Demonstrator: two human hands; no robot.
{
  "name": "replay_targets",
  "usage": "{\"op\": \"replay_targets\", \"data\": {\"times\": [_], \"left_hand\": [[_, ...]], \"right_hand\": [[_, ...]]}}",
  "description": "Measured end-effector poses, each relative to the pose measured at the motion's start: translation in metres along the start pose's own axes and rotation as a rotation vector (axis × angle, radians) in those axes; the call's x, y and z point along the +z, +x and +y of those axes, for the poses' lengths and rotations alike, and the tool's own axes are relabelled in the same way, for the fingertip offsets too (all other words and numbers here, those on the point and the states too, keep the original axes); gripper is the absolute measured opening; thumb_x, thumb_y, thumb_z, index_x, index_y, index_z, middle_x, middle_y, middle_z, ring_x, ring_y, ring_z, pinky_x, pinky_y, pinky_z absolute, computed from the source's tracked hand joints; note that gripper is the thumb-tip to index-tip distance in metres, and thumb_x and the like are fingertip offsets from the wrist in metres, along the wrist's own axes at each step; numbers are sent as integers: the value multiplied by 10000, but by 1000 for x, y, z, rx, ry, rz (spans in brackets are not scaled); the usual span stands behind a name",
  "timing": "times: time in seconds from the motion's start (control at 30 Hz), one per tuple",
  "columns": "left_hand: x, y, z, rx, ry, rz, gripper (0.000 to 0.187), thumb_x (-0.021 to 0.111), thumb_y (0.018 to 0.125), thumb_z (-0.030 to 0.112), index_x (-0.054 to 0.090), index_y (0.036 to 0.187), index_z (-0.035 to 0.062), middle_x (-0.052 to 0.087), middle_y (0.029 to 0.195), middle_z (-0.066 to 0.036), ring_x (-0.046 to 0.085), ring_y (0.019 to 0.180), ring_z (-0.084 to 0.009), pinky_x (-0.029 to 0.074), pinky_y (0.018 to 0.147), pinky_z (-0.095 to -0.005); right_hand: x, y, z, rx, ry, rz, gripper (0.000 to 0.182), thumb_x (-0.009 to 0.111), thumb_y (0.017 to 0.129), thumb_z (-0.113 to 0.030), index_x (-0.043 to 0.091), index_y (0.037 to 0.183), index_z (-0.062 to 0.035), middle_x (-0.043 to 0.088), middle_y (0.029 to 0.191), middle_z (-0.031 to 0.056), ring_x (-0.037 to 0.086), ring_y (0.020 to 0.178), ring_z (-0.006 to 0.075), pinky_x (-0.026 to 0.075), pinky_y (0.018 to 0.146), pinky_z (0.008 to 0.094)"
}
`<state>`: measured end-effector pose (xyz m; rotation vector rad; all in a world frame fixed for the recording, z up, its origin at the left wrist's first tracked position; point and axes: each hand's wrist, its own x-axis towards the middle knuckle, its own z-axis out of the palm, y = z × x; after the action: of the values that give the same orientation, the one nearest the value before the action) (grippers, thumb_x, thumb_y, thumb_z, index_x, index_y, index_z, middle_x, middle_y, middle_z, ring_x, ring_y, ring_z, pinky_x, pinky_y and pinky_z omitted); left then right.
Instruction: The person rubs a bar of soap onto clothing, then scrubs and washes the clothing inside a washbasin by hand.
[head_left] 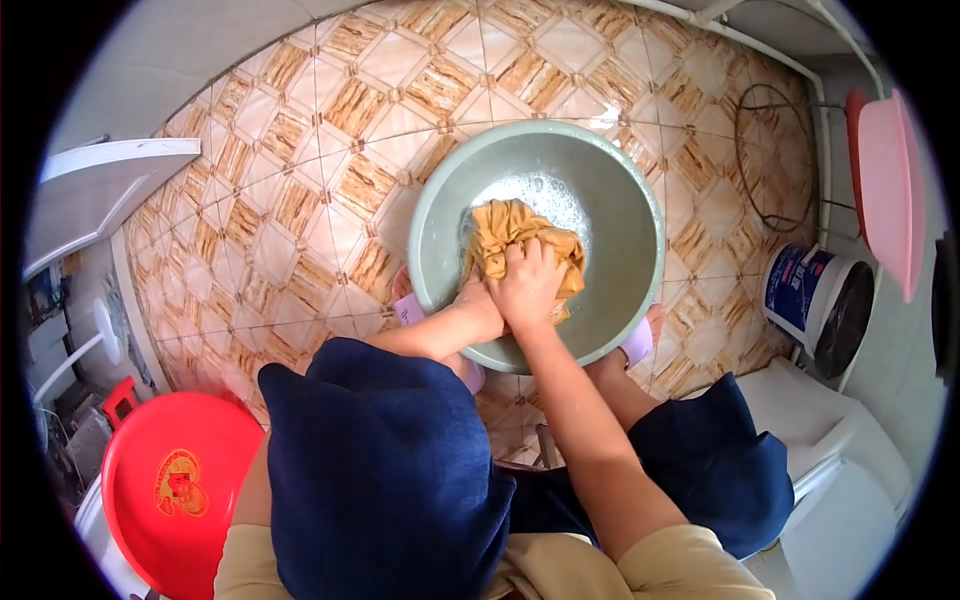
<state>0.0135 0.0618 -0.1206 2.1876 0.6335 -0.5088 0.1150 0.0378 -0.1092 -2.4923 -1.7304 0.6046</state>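
Note:
A round grey-green basin (432, 215) stands on the floor between my feet, with foamy water (535, 188) at its bottom. Inside it lies a bunched, wet, mustard-brown cloth (503, 222); its folds do not show whether it is a garment. My right hand (530, 283) is closed over the front of the cloth, fingers curled into it. Beside it, my left hand (480, 308) grips the cloth's near left edge, its fingers partly hidden by the folds. The two hands touch at the thumbs and wrists.
A red round basin (180, 490) is at lower left, near a white door (120, 185). On the right are a white-and-blue bucket (815, 300), a pink basin (890, 195) by the wall and white pipes (825, 170). Patterned tiles (370, 185) cover the floor.

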Motion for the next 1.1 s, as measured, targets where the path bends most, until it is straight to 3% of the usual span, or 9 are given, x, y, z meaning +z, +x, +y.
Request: {"op": "replay_targets", "data": {"times": [0.1, 0.27, 0.43, 0.63, 0.77, 0.83, 0.9, 1.03, 1.1], "left_hand": [[-7, 1, 5, -54, 255, -201, 776, 561, 835, 490, 259, 1455, 136, 202, 1489, -230, 119, 1378, -448, 63, 1103, -592], [-7, 1, 2, -25, 254, -45, 767, 567, 817, 548, 219, 1467, 333, 153, 1517, -201, -10, 1403, -436, 47, 1094, -618], [-11, 5, 6, -63, 224, -135, 766, 419, 861, 604, 245, 1469, 172, 179, 1525, -139, 62, 1393, -437, 31, 1095, -612], [-12, -3, -4, 35, 143, 10, 696, 659, 774, 416, 431, 1361, 120, 229, 1459, -288, 125, 1379, -455, 68, 1106, -579], [-13, 4, -27, -3, -503, 200, 782, 758, 715, 312, 395, 1367, 82, 247, 1451, -272, 207, 1376, -404, 227, 1093, -494], [-27, -8, -24, -150, -632, 739, 899, 828, 626, 162, 347, 1376, 37, 280, 1447, -235, 278, 1356, -358, 300, 1068, -446], [-51, -11, -13, -210, -698, 819, 955, 839, 579, 84, 320, 1377, 10, 304, 1434, -202, 309, 1342, -314, 308, 1073, -413], [-60, 3, -17, 42, -999, 266, 1076, 855, 595, 161, 197, 1442, 60, 348, 1407, -198, 348, 1319, -308, 313, 1085, -379], [-53, 3, -18, -19, -851, 207, 935, 753, 721, 157, 188, 1466, 154, 272, 1494, -116, 318, 1353, -278, 282, 1099, -348]], "right_hand": [[21, 65, 22, 182, 109, -83, 302, 667, 707, -297, 621, 948, -121, 572, 1053, 168, 544, 1001, 373, 436, 844, 496], [-40, 83, 34, 282, 442, -43, 345, 571, 796, -240, 589, 1104, -86, 516, 1184, 219, 574, 1014, 360, 461, 865, 447], [-27, 3, 10, -71, 111, 40, 333, 596, 787, -191, 603, 1111, -116, 429, 1328, 183, 460, 1190, 346, 422, 947, 445], [17, 69, 30, 74, 90, 147, 305, 645, 756, -267, 635, 1008, -97, 598, 1039, 116, 548, 1034, 301, 473, 801, 430], [-26, 84, 43, 143, 483, 186, 266, 659, 745, -205, 634, 945, -31, 624, 963, 104, 612, 891, 247, 484, 778, 373], [-49, 67, 71, 86, 1146, -165, 215, 665, 721, -140, 610, 887, -14, 612, 914, 56, 596, 826, 184, 473, 761, 316], [-80, 48, 78, -132, 1425, -162, 160, 647, 692, -54, 573, 828, -14, 584, 909, 49, 549, 848, 149, 445, 772, 279], [-94, 32, 74, -344, 2069, -177, 314, 665, 656, -287, 509, 767, -39, 568, 1015, 155, 535, 971, 231, 438, 851, 356], [-106, 42, 78, -143, 1895, -116, 322, 677, 664, -272, 521, 830, -43, 560, 1120, 188, 520, 1103, 271, 380, 1003, 399]]}}
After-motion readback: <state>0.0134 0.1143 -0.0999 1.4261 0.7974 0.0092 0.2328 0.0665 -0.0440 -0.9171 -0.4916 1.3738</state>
